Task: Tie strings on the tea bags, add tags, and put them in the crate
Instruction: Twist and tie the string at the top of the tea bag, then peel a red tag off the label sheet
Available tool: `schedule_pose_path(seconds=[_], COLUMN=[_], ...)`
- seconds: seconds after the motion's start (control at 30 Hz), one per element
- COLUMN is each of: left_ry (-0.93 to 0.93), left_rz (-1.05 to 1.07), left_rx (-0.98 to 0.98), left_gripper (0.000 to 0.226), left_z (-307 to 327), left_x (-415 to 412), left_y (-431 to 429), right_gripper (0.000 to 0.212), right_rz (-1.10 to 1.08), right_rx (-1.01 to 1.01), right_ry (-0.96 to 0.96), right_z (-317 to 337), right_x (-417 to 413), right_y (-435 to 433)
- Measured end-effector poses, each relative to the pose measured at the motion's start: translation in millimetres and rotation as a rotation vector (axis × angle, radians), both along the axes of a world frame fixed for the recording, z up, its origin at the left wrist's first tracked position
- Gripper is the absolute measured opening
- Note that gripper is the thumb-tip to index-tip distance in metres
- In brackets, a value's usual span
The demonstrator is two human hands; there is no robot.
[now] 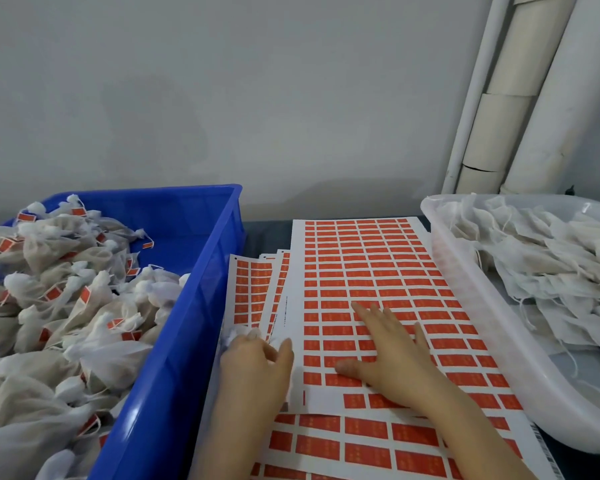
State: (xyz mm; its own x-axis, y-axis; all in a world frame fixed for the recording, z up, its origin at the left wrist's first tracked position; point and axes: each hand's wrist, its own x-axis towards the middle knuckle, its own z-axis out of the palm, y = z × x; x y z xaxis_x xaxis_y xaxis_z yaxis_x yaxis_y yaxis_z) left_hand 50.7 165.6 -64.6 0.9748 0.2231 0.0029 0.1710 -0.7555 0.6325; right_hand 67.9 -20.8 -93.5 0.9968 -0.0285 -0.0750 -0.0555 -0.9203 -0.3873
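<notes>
Right hand is down flat on the top white sheet of red rectangular tag stickers, fingers straight and spread, thumb out to the side, palm pressing the paper. More sticker sheets fan out beneath it, toward the left and toward the near edge. Left hand sits just beside it at the sheet's left edge, fingers curled round a small white mesh tea bag, whose gauze puffs out past the knuckles. That bag is right up against the outer wall of the big blue plastic crate, not inside it. In the crate, a deep heap of tied tea bags with red tags. Over on the right, well apart from both hands, a translucent white plastic tub holds a loose pile of flat white mesh bags with trailing strings. Behind it all, a plain grey wall and white pipes rising in the corner
</notes>
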Motion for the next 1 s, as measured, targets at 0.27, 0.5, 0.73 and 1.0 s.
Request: schedule_pose_path(seconds=[0.27,0.5,0.73,1.0], left_ry=[0.393,0.301,0.175,0.052], left_rz=[-0.146,-0.225,-0.243,-0.281], left_rx=[0.322,-0.164,-0.628,-0.669], left_gripper=[0.083,0.023,0.015,0.012], left_z=[4,8,20,22], left_x=[7,-6,-10,-13], left_y=[-6,2,4,0], right_gripper=[0.094,0.060,0.010,0.013], right_rz=[-0.058,-0.193,-0.012,0.115], right_rx=[0.098,0.349,0.511,0.558], right_ry=[-0.062,-0.157,-0.203,-0.147], right_z=[-1,15,52,66], right_x=[2,-2,-25,-36], right_y=[0,2,7,20])
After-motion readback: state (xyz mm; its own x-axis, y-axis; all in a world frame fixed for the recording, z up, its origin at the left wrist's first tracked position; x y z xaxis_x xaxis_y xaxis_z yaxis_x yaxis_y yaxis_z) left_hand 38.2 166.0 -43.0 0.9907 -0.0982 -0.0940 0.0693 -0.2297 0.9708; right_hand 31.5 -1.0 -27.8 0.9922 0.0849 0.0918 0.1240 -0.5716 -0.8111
